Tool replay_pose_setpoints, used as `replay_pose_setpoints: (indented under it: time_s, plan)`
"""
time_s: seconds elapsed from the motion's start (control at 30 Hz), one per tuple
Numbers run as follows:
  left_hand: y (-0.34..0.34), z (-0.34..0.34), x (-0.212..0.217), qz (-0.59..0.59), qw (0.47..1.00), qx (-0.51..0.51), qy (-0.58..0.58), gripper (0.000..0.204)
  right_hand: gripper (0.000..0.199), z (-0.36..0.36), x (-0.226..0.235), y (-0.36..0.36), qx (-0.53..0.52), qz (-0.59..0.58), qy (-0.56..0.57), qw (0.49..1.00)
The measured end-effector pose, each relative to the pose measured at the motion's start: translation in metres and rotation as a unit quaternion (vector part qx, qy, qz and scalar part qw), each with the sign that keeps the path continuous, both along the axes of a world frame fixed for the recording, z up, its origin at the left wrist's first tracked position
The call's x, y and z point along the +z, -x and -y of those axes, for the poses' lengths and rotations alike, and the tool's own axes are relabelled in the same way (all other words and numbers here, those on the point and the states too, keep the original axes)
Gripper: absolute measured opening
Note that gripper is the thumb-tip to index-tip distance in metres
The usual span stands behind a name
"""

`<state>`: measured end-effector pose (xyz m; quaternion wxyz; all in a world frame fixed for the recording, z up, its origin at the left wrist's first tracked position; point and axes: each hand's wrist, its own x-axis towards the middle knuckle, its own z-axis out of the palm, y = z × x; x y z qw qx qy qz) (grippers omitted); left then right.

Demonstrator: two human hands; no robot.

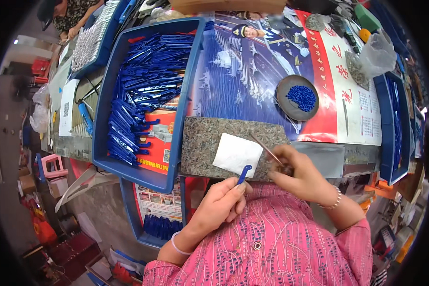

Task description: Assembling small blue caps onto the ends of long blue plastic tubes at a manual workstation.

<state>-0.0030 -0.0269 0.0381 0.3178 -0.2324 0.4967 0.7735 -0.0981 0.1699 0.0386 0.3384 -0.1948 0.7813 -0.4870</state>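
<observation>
Poster: we see large red characters down its pale band, smaller white ones on the red stripe, and a calendar grid of small figures. Red sheet in the blue tray: we note a line of yellow characters and a square code. White card: another code. On the blue strips we find pale marks, too small to read.

Near fisheye view from the head, steeply downward over the stone slab
</observation>
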Motion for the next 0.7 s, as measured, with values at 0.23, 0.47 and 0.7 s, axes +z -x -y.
replay_pose_setpoints:
  time_s: [0.23, 0.47, 0.7]
  plan:
    - [0.004, -0.005, 0.014, 0.005, 0.999, -0.037, -0.001, 0.024, 0.018, 0.026, -0.017, 0.004, -0.077, 0.302, 0.167, 0.935]
    - [0.005, -0.021, 0.012, -0.039, 0.995, -0.018, 0.091, 0.017, 0.012, 0.023, -0.020, 0.007, -0.107, 0.339, 0.185, 0.916]
    - [0.004, -0.023, -0.003, -0.320, 0.863, -0.035, 0.390, 0.029, 0.011, 0.023, -0.025, 0.007, -0.133, 0.354, 0.191, 0.906]
